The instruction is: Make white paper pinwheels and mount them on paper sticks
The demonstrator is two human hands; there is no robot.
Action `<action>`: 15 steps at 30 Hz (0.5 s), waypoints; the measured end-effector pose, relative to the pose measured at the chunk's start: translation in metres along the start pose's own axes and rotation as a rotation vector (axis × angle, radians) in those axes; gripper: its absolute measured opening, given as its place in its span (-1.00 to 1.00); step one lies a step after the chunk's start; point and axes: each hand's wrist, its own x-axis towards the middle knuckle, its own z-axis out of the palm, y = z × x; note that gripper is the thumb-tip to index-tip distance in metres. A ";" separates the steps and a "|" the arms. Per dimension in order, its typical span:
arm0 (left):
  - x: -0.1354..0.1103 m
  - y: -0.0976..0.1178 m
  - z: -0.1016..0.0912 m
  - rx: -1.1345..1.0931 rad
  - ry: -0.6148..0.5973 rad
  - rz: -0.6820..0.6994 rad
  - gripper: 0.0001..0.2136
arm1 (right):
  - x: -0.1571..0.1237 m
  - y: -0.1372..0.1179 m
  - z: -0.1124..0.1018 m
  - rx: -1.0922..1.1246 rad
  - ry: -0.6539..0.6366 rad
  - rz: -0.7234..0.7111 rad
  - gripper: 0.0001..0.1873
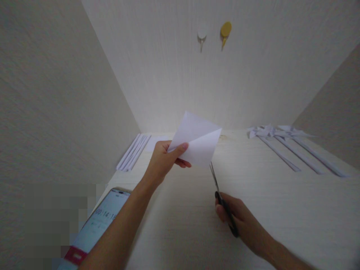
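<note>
My left hand (168,155) pinches a square sheet of white paper (197,137) near its lower left, thumb on top and fingers beneath. A crease runs diagonally across the sheet, which is held up above the table. In my right hand (233,210) is a pair of scissors (216,183) with black handles. Their blades point up towards the paper's lower right corner and stand slightly apart, with the tips just below that corner. Whether the tips touch the paper I cannot tell.
Several rolled white paper sticks (133,153) lie at the left beside flat white paper (154,142). Paper pinwheel-like pieces on sticks (295,150) lie at the right. A phone (104,217) showing a timer is partly behind my left forearm. Two hooks (225,29) are on the back wall.
</note>
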 end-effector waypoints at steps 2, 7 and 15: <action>0.000 0.000 0.001 0.002 0.011 0.002 -0.77 | 0.000 0.000 0.000 0.009 0.008 -0.009 -0.63; -0.001 -0.001 0.003 0.011 0.002 -0.009 -0.77 | -0.001 -0.002 0.000 0.006 -0.009 -0.019 -0.60; -0.003 -0.001 0.009 0.013 -0.031 -0.012 -0.82 | -0.001 -0.005 0.000 0.030 -0.048 0.000 -0.58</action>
